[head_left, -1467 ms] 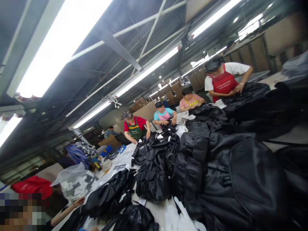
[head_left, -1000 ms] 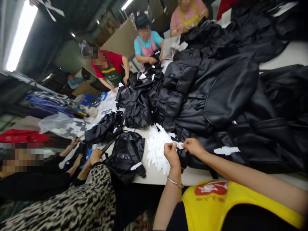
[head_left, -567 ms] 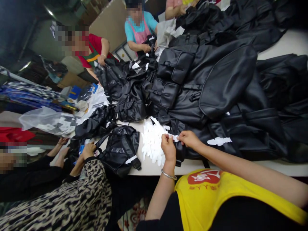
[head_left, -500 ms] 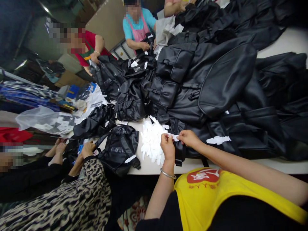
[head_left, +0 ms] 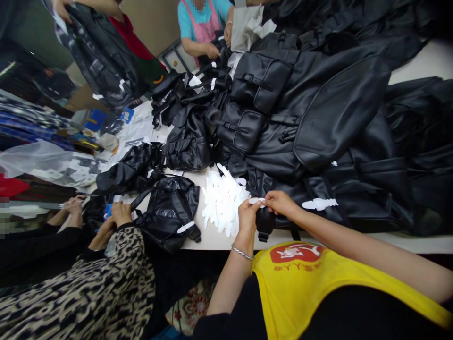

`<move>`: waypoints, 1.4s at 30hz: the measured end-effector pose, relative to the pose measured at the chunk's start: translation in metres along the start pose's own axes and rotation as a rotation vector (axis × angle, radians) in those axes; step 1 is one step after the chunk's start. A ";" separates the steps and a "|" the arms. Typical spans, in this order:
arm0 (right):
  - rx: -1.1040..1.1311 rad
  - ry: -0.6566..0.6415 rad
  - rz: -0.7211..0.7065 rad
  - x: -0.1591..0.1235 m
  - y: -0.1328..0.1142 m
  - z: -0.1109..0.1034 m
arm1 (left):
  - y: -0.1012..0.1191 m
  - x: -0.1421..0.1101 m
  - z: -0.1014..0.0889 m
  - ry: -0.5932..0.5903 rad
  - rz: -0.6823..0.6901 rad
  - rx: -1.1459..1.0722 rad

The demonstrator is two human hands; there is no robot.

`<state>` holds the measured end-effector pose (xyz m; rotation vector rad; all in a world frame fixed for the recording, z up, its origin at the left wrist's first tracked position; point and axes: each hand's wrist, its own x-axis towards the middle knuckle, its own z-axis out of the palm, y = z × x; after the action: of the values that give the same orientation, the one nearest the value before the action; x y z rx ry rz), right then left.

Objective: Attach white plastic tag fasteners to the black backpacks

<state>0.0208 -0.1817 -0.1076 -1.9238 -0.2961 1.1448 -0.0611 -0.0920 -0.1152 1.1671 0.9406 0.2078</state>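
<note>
White and flimsy, the paper strip looked featherlight, pinched at its ends between left hand and right hand.

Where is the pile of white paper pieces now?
In the head view, the pile of white paper pieces lies on the table near its front edge, just left of the left hand, between a small black bag and the black backpacks.

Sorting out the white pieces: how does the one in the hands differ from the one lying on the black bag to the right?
The held white piece is pinched between left hand and right hand, mostly hidden. The loose white piece lies untouched, flat on the black bag, fully visible with its notched outline. Both are white and small.
</note>
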 end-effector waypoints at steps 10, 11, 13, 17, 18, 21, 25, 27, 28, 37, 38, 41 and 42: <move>0.338 0.204 0.145 -0.011 0.017 -0.006 | -0.004 0.009 0.000 0.127 0.000 -0.084; 0.456 0.127 0.183 -0.012 0.018 -0.006 | -0.002 0.009 0.000 0.128 -0.014 -0.100; 0.636 -0.008 0.223 -0.013 0.018 -0.005 | 0.002 0.008 0.002 0.131 -0.023 -0.098; 0.749 -0.006 0.215 -0.011 0.018 -0.001 | 0.009 0.007 0.003 0.119 -0.059 -0.064; 0.722 0.021 0.169 -0.010 0.018 0.000 | 0.011 0.007 0.003 0.116 -0.071 -0.060; 0.632 0.096 -0.006 -0.011 0.020 0.002 | 0.014 0.007 0.001 0.099 -0.116 -0.064; 0.657 0.069 -0.041 -0.014 0.023 0.001 | 0.017 0.006 -0.001 0.075 -0.161 -0.078; 0.678 0.036 0.023 -0.014 0.024 0.000 | 0.017 0.005 0.000 0.082 -0.144 -0.071; 0.684 0.021 0.061 -0.014 0.025 0.000 | 0.017 0.005 0.000 0.082 -0.133 -0.064; 0.754 0.007 0.123 -0.010 0.028 0.001 | 0.013 0.006 -0.005 -0.002 -0.193 -0.107; 0.755 -0.006 0.135 -0.011 0.028 0.001 | 0.012 0.005 -0.006 -0.019 -0.197 -0.133; 0.740 -0.050 0.169 -0.012 0.025 -0.002 | 0.009 -0.001 -0.008 -0.044 -0.184 -0.228; 0.711 -0.048 0.173 -0.012 0.024 -0.002 | 0.007 -0.002 -0.008 -0.044 -0.160 -0.226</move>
<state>0.0111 -0.2040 -0.1183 -1.3073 0.2385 1.2006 -0.0664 -0.0847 -0.1092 0.8820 0.9411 0.1545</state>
